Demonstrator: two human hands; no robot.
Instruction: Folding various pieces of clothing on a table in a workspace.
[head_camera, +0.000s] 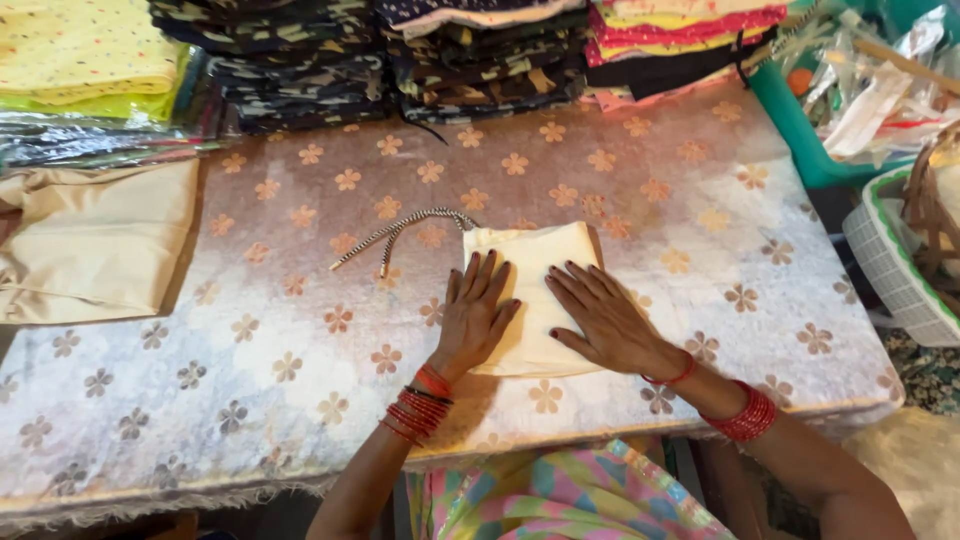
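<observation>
A small folded cream cloth piece (535, 262) lies on the table, with a black-and-white striped drawstring (400, 233) trailing from its upper left corner. My left hand (475, 315) lies flat on the cloth's left part, fingers spread. On the right part rests my right hand (600, 315), palm down, pressing the fabric. Red bangles circle both wrists. Neither hand grips anything.
The table wears a pale flower-patterned cover (300, 330). A larger cream cloth pile (95, 240) lies at the left. Stacks of dark patterned fabric (380, 60) and bright folded fabric (680, 30) line the far edge. A white basket (895, 265) stands at the right.
</observation>
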